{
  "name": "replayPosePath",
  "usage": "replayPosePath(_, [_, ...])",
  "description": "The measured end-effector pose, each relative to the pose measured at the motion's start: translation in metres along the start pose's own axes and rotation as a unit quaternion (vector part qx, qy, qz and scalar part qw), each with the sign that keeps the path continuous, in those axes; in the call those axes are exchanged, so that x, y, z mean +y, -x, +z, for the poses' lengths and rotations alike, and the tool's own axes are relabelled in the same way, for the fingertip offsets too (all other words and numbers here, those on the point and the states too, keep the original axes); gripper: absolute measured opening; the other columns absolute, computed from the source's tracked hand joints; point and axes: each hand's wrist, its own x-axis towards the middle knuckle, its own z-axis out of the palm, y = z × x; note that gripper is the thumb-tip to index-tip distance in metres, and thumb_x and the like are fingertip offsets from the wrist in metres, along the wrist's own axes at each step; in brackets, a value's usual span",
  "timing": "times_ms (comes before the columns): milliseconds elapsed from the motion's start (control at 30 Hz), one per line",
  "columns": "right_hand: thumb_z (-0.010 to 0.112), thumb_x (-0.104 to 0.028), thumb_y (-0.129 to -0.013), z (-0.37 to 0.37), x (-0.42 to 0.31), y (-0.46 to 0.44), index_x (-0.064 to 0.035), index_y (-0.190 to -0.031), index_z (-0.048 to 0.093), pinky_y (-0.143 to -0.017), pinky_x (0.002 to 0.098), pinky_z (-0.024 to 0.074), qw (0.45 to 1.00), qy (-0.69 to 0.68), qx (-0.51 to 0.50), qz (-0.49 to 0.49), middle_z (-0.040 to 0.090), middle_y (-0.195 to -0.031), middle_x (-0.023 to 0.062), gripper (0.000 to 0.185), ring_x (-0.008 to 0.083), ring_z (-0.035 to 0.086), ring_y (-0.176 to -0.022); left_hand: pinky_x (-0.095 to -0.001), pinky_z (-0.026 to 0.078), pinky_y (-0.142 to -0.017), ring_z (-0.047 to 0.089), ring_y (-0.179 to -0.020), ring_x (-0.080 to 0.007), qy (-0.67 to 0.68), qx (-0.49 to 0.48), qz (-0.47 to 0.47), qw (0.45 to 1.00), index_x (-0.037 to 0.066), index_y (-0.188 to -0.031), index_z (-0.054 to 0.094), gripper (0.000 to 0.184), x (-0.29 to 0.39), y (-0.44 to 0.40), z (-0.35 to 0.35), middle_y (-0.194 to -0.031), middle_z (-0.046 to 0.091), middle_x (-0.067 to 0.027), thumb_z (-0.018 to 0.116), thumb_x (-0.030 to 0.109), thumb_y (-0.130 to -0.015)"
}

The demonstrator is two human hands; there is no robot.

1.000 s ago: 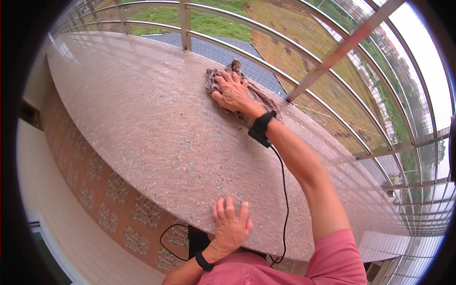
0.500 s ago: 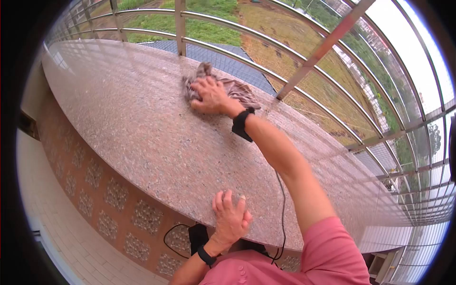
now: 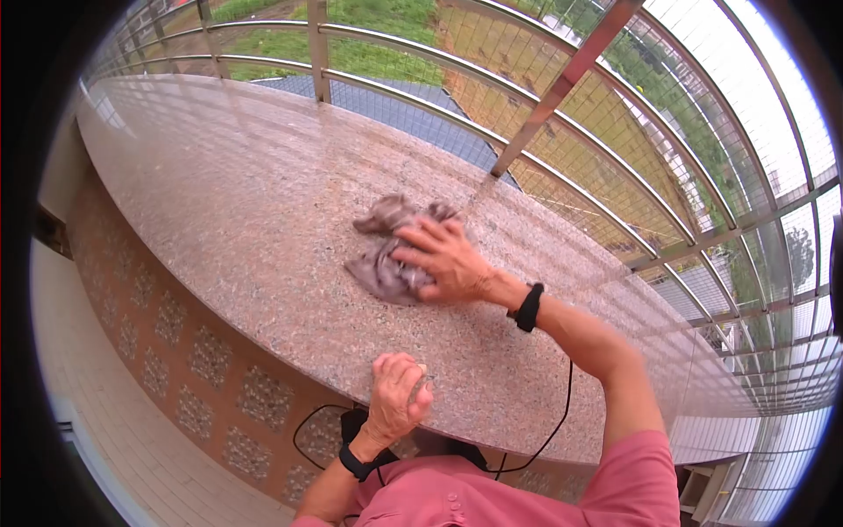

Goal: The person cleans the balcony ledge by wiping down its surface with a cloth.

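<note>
A crumpled brownish-grey cloth (image 3: pixel 386 263) lies on the speckled pink granite countertop (image 3: pixel 237 237), slightly blurred by motion. My right hand (image 3: pixel 448 261) presses down on it, palm low and fingers spread over the fabric. Folds of the cloth stick out beyond the fingertips. My left hand (image 3: pixel 397 395) rests at the near edge of the slab. Its fingers are loosely bent, with a gap to the thumb, and nothing shows in it.
Metal railing bars (image 3: pixel 536 123) with mesh run along the far edge of the counter. A thin black cable (image 3: pixel 565 408) hangs near my right elbow and over the near edge. Below lies a floor with pebbled tiles (image 3: pixel 263 395).
My right hand has drawn the cloth from the railing side toward me and slightly right. The left hand has shifted a little left, its fingers more bent.
</note>
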Motion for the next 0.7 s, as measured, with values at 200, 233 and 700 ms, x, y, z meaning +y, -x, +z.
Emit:
replayPosePath(200, [0.057,-0.042,-0.082,0.009,0.11,-0.034,-0.0219,-0.134,0.052,-0.099,0.0517,0.0306,0.984,0.037,0.056,0.167,0.044,-0.143,0.0074,0.055,0.0308,0.035,-0.133,-0.0474,0.039,-0.092,0.057,-0.097,-0.0321,0.006,-0.009,-0.023,1.0,0.003,-0.092,0.058,0.02,0.0,-0.001,-0.002,-0.091,0.056,-0.0118,0.064,0.011,-0.073])
replayPosePath(233, [0.055,-0.042,-0.086,0.011,0.12,-0.042,-0.0214,-0.134,0.051,-0.099,0.0521,0.0307,0.981,0.045,0.066,0.174,0.044,-0.142,0.0079,0.053,0.0314,0.036,-0.132,-0.0472,0.039,-0.092,0.057,-0.097,-0.0322,0.005,-0.011,-0.025,1.0,0.003,-0.092,0.058,0.021,-0.001,-0.001,-0.001,-0.091,0.056,-0.0118,0.064,0.011,-0.073])
replayPosePath(700, [0.056,-0.051,-0.086,0.017,0.073,-0.029,-0.0181,-0.145,0.04,-0.109,0.0585,0.0256,0.963,-0.001,0.016,0.269,0.033,-0.152,0.0146,0.069,0.041,0.025,-0.141,-0.0501,0.038,-0.092,0.055,-0.098,-0.0364,0.011,-0.016,0.012,1.0,0.0,-0.1,0.057,0.027,-0.007,0.003,0.001,-0.097,0.055,-0.0157,0.058,0.014,-0.077])
